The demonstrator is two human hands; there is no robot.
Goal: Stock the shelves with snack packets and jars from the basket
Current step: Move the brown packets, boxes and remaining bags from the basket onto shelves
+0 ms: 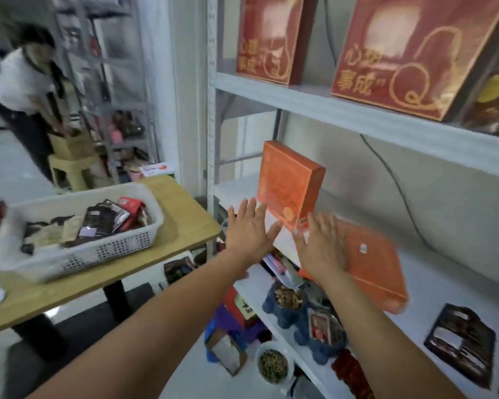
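2 hands (249, 230) (323, 246), apparently flat, outstretched

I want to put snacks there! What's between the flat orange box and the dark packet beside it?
Just bare white shelf, in the head view.

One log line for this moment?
left hand: open | right hand: open, by flat orange box | upright orange box: on shelf | basket: packets inside

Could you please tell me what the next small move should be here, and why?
Probably the left hand should go back to the basket for another packet. Both it and the right hand are open and empty, the basket still holds packets, and the shelf has bare space.
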